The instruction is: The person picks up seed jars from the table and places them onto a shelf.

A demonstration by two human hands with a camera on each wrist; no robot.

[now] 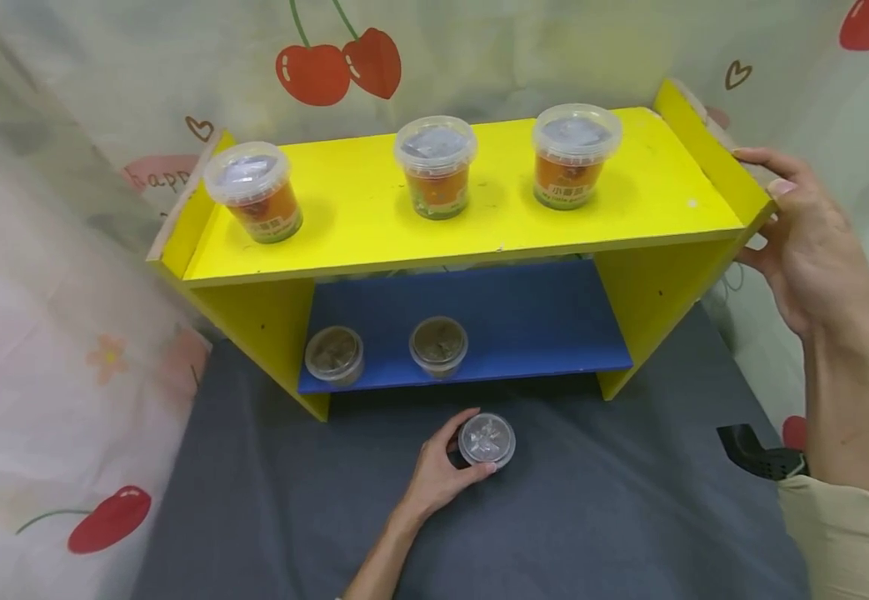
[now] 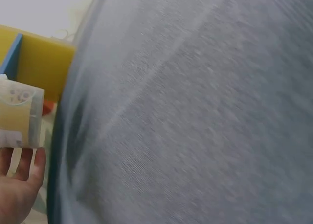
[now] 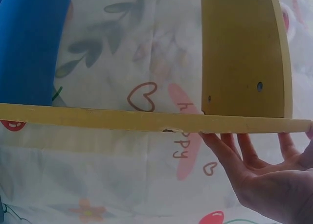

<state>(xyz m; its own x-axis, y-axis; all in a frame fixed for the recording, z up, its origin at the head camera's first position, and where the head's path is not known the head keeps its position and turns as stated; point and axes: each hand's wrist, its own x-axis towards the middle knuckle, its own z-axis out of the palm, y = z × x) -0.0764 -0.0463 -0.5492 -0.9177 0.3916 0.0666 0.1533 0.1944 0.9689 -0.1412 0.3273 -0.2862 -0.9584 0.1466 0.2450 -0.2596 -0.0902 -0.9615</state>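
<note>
My left hand (image 1: pixel 437 475) holds a small clear plastic cup with a lid (image 1: pixel 487 439), thumb on one side and fingers on the other, in front of a yellow and blue shelf (image 1: pixel 359 200). In the left wrist view, the fingers of that hand (image 2: pixel 19 190) are at one side of the cup (image 2: pixel 14 114), which is cut off by the frame. My right hand (image 1: pixel 816 242) grips the upper end of the shelf's right side panel. The right wrist view has the fingers of the right hand (image 3: pixel 274 185) along the outer face of this yellow panel (image 3: pixel 122 119).
On the yellow top board stand a left cup (image 1: pixel 263 200), a middle cup (image 1: pixel 437 187) and a right cup (image 1: pixel 571 175), all lidded with orange labels. Two more lidded cups (image 1: pixel 335 357) (image 1: pixel 438 346) sit on the blue lower board (image 1: pixel 531 317). Grey cloth (image 1: pixel 591 500) covers the table; a printed curtain (image 1: pixel 67 350) surrounds it.
</note>
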